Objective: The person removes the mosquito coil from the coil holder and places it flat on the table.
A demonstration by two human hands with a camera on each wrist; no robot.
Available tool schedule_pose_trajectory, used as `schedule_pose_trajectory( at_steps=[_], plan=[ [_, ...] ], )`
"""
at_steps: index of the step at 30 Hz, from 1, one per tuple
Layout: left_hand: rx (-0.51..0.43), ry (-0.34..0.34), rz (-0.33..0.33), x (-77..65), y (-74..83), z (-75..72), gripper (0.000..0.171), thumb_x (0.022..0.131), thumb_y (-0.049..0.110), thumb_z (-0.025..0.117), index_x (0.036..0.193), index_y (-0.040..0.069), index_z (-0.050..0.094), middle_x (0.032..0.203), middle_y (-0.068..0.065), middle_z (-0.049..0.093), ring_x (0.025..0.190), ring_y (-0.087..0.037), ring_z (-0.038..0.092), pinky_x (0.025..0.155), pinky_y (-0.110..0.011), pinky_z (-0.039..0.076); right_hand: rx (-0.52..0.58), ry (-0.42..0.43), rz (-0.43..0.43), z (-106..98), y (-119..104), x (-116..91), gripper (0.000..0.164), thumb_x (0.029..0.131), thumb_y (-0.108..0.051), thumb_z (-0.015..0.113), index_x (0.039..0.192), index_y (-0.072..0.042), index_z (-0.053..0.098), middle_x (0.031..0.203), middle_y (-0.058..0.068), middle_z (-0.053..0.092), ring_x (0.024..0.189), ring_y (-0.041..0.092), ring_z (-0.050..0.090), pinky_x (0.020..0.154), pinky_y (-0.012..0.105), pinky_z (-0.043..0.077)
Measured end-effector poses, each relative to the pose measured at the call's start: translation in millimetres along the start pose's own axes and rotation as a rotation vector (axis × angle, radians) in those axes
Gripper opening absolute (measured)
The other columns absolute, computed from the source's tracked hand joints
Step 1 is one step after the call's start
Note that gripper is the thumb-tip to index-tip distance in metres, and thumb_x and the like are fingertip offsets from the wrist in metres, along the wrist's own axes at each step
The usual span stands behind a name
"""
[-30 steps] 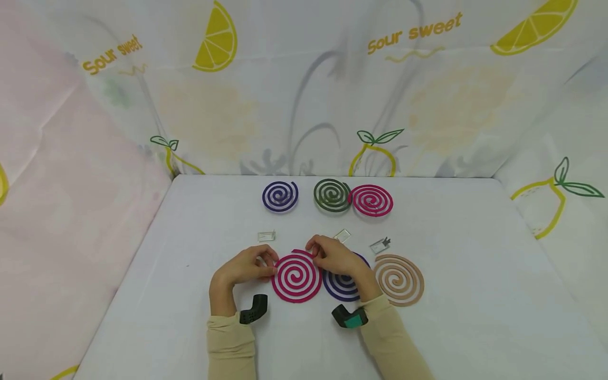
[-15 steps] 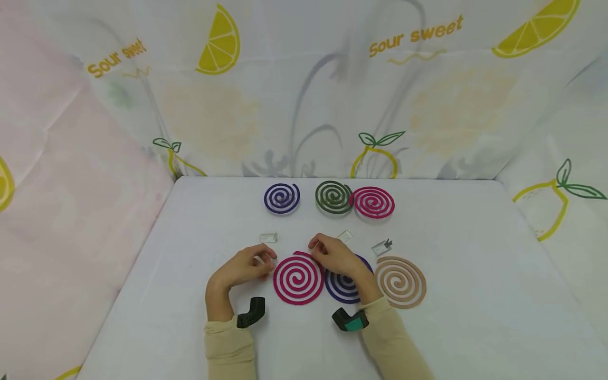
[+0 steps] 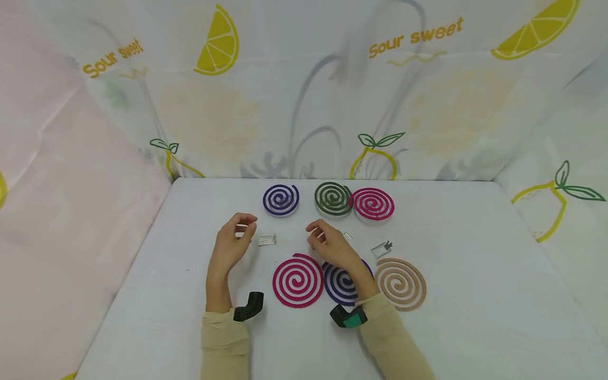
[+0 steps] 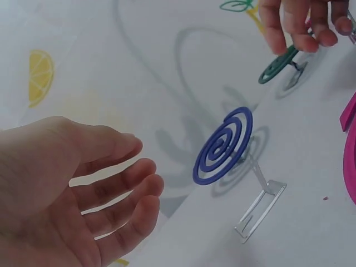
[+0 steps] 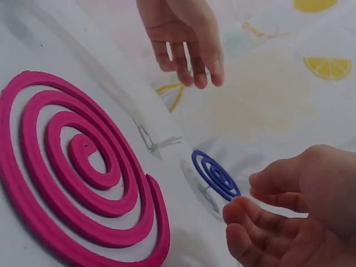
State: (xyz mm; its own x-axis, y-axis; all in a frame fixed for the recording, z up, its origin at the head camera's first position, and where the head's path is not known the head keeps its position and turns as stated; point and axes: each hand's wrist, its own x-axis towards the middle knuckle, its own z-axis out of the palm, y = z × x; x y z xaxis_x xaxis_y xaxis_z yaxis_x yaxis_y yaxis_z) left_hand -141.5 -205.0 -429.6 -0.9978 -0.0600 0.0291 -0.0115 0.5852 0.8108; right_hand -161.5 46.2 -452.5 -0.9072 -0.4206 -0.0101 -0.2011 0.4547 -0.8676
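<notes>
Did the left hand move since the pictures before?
Yes. In the head view, the left hand was right by the nearer pink spiral; now it is farther back and a bit more left, beside a small stand.

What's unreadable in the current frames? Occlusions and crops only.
Head view: part of the front blue coil, behind the right hand and wrist.
Head view: much of the middle small stand, behind the same hand.
Left wrist view: most of the front pink coil, cut off by the right edge.
Left wrist view: part of the green coil, behind the right fingers.
</notes>
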Motion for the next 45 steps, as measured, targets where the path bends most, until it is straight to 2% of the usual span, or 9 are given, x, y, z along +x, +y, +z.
schedule_pose_trajectory(
  at_steps=[7, 13, 16, 21, 27, 31, 34, 39, 45],
  plan=[
    [-0.009, 0.027, 0.062, 25.1, 2.5, -0.2, 0.022, 0.095, 0.017, 0.055, 0.113, 0.006, 0.060, 0.116, -0.013, 0.062, 0.106, -0.029, 0.059, 0.086, -0.043, 0.050, 0.091, 0.101, 0.018, -4, -8, 21, 0.029, 0.092, -0.013, 0.054, 0.120, -0.003, 0.053, 0.104, 0.014, 0.059, 0.089, 0.024, 0.061, 0.068, 0.027, 0.052],
    [-0.007, 0.024, 0.082, 49.8, 0.5, 3.9, 0.021, 0.093, 0.014, 0.056, 0.111, 0.003, 0.060, 0.117, -0.017, 0.057, 0.107, -0.032, 0.059, 0.086, -0.044, 0.048, 0.212, 0.112, 0.074, -3, -17, 40, 0.030, 0.093, -0.011, 0.054, 0.122, -0.002, 0.053, 0.115, 0.017, 0.054, 0.099, 0.027, 0.059, 0.073, 0.033, 0.056],
    [0.006, 0.011, 0.073, 61.2, -1.1, 4.2, 0.022, 0.093, 0.013, 0.056, 0.111, 0.002, 0.061, 0.118, -0.019, 0.055, 0.109, -0.035, 0.058, 0.091, -0.047, 0.046, 0.229, 0.107, 0.098, -3, -21, 50, 0.034, 0.093, -0.011, 0.054, 0.124, -0.001, 0.050, 0.125, 0.020, 0.048, 0.108, 0.031, 0.057, 0.078, 0.037, 0.055],
    [0.015, -0.013, 0.052, 77.0, -5.6, 3.9, 0.024, 0.093, 0.013, 0.054, 0.113, 0.001, 0.059, 0.122, -0.022, 0.051, 0.113, -0.037, 0.055, 0.097, -0.049, 0.042, 0.214, 0.111, 0.131, 3, -20, 66, 0.040, 0.090, -0.011, 0.055, 0.128, -0.004, 0.045, 0.135, 0.020, 0.038, 0.112, 0.030, 0.057, 0.076, 0.030, 0.055],
    [-0.064, -0.037, -0.011, 93.5, -14.2, 9.4, 0.034, 0.093, 0.012, 0.054, 0.125, 0.000, 0.049, 0.131, -0.023, 0.046, 0.119, -0.037, 0.051, 0.097, -0.046, 0.044, 0.251, 0.054, 0.207, 12, -17, 83, 0.047, 0.091, -0.009, 0.053, 0.135, -0.005, 0.035, 0.139, 0.021, 0.034, 0.110, 0.030, 0.057, 0.076, 0.029, 0.052],
    [-0.177, -0.095, -0.089, 101.2, -20.2, 16.1, 0.038, 0.094, 0.010, 0.052, 0.130, 0.002, 0.043, 0.135, -0.022, 0.045, 0.117, -0.033, 0.053, 0.089, -0.041, 0.051, 0.215, 0.051, 0.209, 15, -11, 93, 0.049, 0.091, -0.008, 0.052, 0.135, -0.005, 0.032, 0.132, 0.020, 0.041, 0.111, 0.030, 0.056, 0.077, 0.030, 0.052],
    [-0.227, -0.132, -0.125, 103.7, -22.9, 20.0, 0.038, 0.095, 0.009, 0.049, 0.131, 0.003, 0.043, 0.133, -0.022, 0.048, 0.103, -0.029, 0.059, 0.080, -0.035, 0.055, 0.165, 0.067, 0.201, 17, -9, 97, 0.049, 0.090, -0.009, 0.053, 0.134, -0.004, 0.034, 0.125, 0.020, 0.046, 0.112, 0.031, 0.057, 0.077, 0.030, 0.051],
    [-0.250, -0.156, -0.128, 103.2, -23.5, 21.9, 0.038, 0.095, 0.007, 0.050, 0.132, 0.002, 0.044, 0.129, -0.022, 0.052, 0.077, -0.016, 0.061, 0.069, -0.028, 0.056, 0.120, 0.074, 0.212, 19, -4, 98, 0.050, 0.089, -0.010, 0.054, 0.135, -0.001, 0.036, 0.120, 0.020, 0.052, 0.111, 0.030, 0.057, 0.078, 0.029, 0.049],
    [-0.290, -0.137, -0.118, 103.7, -23.3, 21.1, 0.038, 0.093, 0.003, 0.052, 0.132, 0.000, 0.048, 0.126, -0.023, 0.053, 0.074, -0.006, 0.062, 0.072, -0.025, 0.056, 0.109, 0.096, 0.178, 21, -2, 96, 0.048, 0.089, -0.006, 0.053, 0.134, 0.004, 0.039, 0.122, 0.023, 0.054, 0.109, 0.033, 0.057, 0.086, 0.034, 0.049]
  ],
)
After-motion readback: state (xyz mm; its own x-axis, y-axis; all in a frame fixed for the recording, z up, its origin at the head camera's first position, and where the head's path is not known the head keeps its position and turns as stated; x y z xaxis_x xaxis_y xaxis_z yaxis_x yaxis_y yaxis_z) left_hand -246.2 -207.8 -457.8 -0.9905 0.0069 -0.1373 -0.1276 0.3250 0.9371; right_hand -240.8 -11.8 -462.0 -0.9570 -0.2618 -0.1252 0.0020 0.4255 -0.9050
